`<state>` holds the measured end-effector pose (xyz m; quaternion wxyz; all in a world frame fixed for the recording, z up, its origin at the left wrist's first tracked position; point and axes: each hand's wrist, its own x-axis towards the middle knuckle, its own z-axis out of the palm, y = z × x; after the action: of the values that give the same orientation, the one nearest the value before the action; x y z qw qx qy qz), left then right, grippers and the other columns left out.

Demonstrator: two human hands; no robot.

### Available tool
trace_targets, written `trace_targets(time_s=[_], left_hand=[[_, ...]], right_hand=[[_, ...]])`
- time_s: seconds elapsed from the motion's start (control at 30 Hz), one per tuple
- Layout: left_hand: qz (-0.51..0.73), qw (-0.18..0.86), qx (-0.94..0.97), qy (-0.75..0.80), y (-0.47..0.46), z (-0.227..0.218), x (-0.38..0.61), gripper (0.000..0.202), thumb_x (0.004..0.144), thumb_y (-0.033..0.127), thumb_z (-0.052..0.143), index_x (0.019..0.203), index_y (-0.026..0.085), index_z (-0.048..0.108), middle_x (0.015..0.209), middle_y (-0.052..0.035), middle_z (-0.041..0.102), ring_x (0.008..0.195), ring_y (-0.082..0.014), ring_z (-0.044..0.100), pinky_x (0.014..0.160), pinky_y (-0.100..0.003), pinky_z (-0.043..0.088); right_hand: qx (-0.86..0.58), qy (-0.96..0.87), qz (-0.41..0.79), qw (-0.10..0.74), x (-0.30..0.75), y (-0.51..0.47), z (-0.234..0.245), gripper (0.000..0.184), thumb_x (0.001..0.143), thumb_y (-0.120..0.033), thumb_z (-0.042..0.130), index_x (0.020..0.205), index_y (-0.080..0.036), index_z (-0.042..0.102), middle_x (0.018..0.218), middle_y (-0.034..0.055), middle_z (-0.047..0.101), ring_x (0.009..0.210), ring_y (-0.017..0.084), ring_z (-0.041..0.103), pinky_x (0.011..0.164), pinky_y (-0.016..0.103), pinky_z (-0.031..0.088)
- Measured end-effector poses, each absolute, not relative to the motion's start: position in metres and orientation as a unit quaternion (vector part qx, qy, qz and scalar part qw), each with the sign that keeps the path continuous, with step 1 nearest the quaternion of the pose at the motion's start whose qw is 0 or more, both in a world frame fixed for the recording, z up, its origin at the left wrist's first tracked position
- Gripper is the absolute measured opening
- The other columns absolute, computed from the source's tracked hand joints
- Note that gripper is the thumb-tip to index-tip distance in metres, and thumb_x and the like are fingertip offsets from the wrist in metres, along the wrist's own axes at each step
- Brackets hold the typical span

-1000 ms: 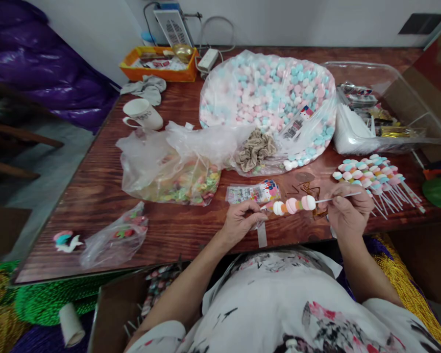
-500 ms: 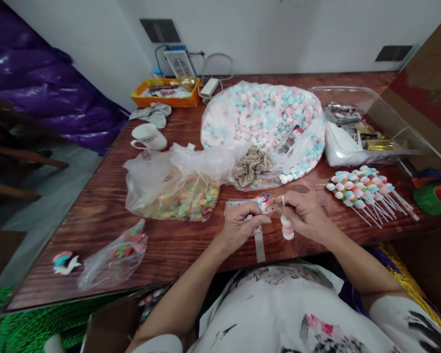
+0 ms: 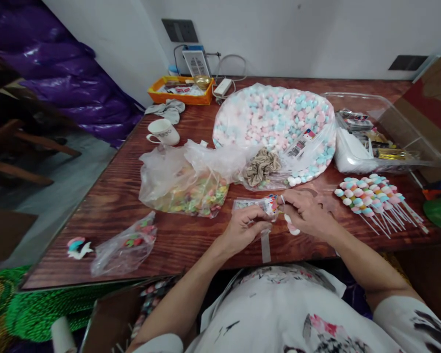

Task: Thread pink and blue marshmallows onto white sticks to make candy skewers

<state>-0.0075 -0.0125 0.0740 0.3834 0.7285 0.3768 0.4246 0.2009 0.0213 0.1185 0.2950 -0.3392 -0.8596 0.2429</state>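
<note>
My left hand [image 3: 247,226] is closed, thumb against fingers, on the edge of a small clear plastic bag [image 3: 250,202] with a red and blue printed end. My right hand [image 3: 306,212] curls round a marshmallow skewer [image 3: 292,226]; its pink and white pieces show below the fingers, and most of its stick is hidden. Both hands meet close together over the table's front part. Beneath them a strip of clear tape [image 3: 265,247] runs to the table edge. To the right lies a pile of finished marshmallow skewers [image 3: 369,195] on white sticks.
Behind the hands sits a big bag of marshmallows [image 3: 272,115], with a brown scrunchie [image 3: 261,166] before it. Leftward are a bag of gummy candies [image 3: 191,191], a smaller candy bag [image 3: 127,250] and a mug [image 3: 163,132]. A clear plastic bin [image 3: 353,157] and green tape roll [image 3: 437,213] stand right.
The camera view has shifted, so the table appears further right. My right hand has tilted the marshmallow skewer and drawn it nearer the bag; less of it shows. My left hand keeps its pinch.
</note>
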Motion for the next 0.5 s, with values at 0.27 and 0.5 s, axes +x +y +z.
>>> trace_targets(time_s=[0.27, 0.5], left_hand=[[0.466, 0.206, 0.739, 0.440, -0.013, 0.054, -0.018, 0.008, 0.082, 0.017, 0.065, 0.074, 0.017, 0.063, 0.073, -0.0019, 0.066, 0.069, -0.0129, 0.061, 0.065, -0.024, 0.046], [0.470, 0.312, 0.706, 0.428, -0.014, 0.050, -0.016, 0.016, 0.079, 0.028, 0.072, 0.070, 0.017, 0.065, 0.068, -0.0013, 0.067, 0.063, -0.0120, 0.061, 0.062, -0.024, 0.047]], right_hand=[[-0.320, -0.905, 0.207, 0.188, 0.202, 0.016, 0.119, 0.013, 0.086, -0.011, 0.046, 0.080, -0.019, 0.054, 0.070, 0.0012, 0.055, 0.065, 0.015, 0.047, 0.062, 0.029, 0.032], [-0.305, -0.828, 0.338, 0.328, 0.239, 0.015, 0.140, 0.011, 0.088, -0.020, 0.057, 0.080, -0.025, 0.062, 0.066, -0.0019, 0.061, 0.058, 0.013, 0.054, 0.058, 0.028, 0.042]])
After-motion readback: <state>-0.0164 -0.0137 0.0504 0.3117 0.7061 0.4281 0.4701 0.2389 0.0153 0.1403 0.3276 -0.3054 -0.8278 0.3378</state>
